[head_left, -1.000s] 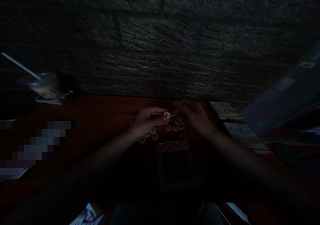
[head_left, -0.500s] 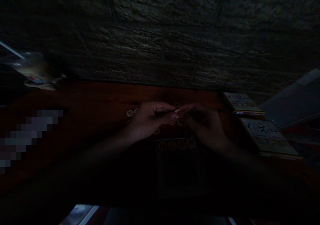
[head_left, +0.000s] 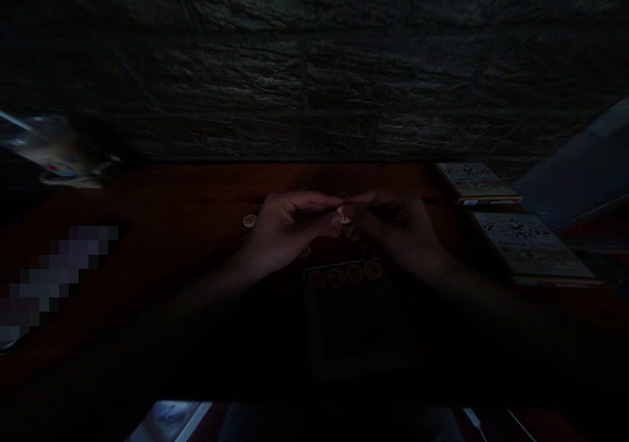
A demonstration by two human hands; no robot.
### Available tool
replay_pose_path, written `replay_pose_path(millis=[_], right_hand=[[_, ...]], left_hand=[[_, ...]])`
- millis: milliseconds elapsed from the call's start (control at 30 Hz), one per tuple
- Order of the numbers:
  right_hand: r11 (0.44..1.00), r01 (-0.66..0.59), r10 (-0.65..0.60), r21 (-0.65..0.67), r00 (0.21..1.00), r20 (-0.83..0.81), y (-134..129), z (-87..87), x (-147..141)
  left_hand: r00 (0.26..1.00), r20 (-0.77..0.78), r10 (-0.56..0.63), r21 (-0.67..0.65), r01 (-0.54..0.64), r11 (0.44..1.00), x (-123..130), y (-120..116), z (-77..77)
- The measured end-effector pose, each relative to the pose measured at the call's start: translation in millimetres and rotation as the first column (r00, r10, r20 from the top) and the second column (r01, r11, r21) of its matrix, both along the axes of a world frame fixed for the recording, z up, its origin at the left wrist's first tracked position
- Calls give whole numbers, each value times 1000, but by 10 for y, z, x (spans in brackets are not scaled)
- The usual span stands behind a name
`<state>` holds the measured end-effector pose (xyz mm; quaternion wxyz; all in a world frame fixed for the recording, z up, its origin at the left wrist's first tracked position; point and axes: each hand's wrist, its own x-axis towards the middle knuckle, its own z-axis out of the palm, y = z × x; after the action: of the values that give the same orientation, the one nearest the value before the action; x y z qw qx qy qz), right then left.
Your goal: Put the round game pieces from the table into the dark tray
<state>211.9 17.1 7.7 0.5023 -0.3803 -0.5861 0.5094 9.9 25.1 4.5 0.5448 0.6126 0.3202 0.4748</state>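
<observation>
Between the fingertips of both hands is a small round Chinese chess piece [head_left: 344, 215], pale with a red mark on it. My left hand [head_left: 282, 232] pinches it from the left, and my right hand [head_left: 400, 232] from the right; both are closed on it. Below them lies a shallow box [head_left: 312, 337], its far end holding a row of several round pieces [head_left: 336, 278]. A loose piece with a red character [head_left: 249, 221] rests left of my left hand. Other pieces lie partly hidden beneath and behind my hands. The scene is very dark.
Two flat printed boxes [head_left: 533, 245] lie on the wooden table [head_left: 196, 186] at the right. At the far left stands a clear cup [head_left: 59, 150] with a straw. A blurred-out object [head_left: 59, 285] lies on the left side. A stone wall [head_left: 319, 82] rises behind the table.
The view has shifted a little. Both hands still hold the piece, which has turned so that more of its face with the red mark shows.
</observation>
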Motion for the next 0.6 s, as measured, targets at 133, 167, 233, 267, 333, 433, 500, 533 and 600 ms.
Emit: replay_pose_path(millis=[133,167,233,267,333,433,500,533,600], right_hand=[[1000,14,-14,9,1000,-18,13,-5,3],[1000,18,-18,19,1000,-19,20,-16,6],[999,24,-24,38,1000,-20,33,-40,13],[999,25,-25,39,1000,-12,36,-51,16],[999,20,-20,27,1000,19,34,-67,22],[1000,1,-1,-1,998,62,16,-64,21],[1000,-10,10,-4,998,60,0,-46,16],[1000,-15,15,-4,998,60,-8,-34,12],[1000,-24,24,-6,997,71,-22,-9,7]], left_hand=[[1000,-4,-19,26,19,999,-4,6,-9],[1000,-8,-26,42,27,999,-4,8,-9],[999,-14,-36,78,37,996,-3,12,-8],[999,-17,-39,94,41,995,-3,14,-7],[999,-25,-33,111,35,993,-4,18,-9],[999,-50,-3,111,9,994,-8,22,-15],[998,-64,9,109,-2,994,-8,20,-17],[998,-66,8,110,0,994,-7,19,-16],[998,-65,-2,107,9,994,-3,15,-11]])
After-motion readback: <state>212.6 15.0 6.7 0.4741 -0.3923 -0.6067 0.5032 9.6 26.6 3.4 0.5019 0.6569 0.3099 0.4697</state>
